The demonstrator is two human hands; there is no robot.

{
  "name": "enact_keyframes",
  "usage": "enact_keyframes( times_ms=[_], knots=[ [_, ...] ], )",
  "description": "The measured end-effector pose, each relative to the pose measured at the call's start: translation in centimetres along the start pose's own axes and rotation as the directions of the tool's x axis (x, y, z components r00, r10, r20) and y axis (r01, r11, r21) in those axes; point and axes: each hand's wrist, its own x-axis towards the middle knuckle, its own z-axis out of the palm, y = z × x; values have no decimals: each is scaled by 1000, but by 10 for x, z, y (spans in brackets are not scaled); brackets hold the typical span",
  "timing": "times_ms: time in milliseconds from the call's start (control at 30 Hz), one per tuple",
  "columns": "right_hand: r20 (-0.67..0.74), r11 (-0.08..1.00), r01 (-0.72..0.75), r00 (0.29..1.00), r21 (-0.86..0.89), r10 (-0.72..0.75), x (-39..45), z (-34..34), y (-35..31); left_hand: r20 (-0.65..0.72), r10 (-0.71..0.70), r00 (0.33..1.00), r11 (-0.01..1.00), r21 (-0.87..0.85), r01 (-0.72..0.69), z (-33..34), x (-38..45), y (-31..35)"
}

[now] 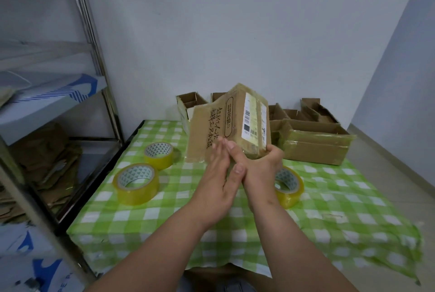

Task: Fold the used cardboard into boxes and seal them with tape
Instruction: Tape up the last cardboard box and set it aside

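Table (211, 221) in green check cloth, white wall behind | left hand (217, 178) flat against cardboard (226, 124) (fingers straight) | right hand (261, 167) grips its lower edge | bare cloth at table's near edge.

A single wide-angle camera worn on the person's head looks forward and down over the bench (146, 216), close enough that both forearms run in from the bottom edge. It faces the white wall (235, 32) behind the bench, which fills the upper half of the frame. The wide lens also takes in a metal shelf rack (94, 39) at the left edge and a strip of floor (400, 185) at the right.
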Motion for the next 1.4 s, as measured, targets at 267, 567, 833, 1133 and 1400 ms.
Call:
enact_keyframes(
  times_ms=[267, 567, 833, 1133, 1400],
  knots=[
    [99, 881, -205, 979, 425, 180, -1, -1, -4, -177, 61, 982, 784, 618, 62, -40, -3, -17],
    [644, 441, -680, 721, 586, 257, -7, 8, -14, -115, -591, 798, 611, -710, 351, -66, 0, -8],
    [713, 644, -732, 572, 221, 405, -14, 25, -8, -43, -488, 872, 484, -844, 230, -77, -1, -21],
    [431, 990, -131, 892, -48, 139, -6, 71, -14, -358, -608, 709, 676, -702, 225, -109, 3, -38],
    [688, 986, -2, 717, -165, 116, 0, 131, -17, -547, -581, 602, 790, -557, 256, -146, 25, -70]
  ],
)
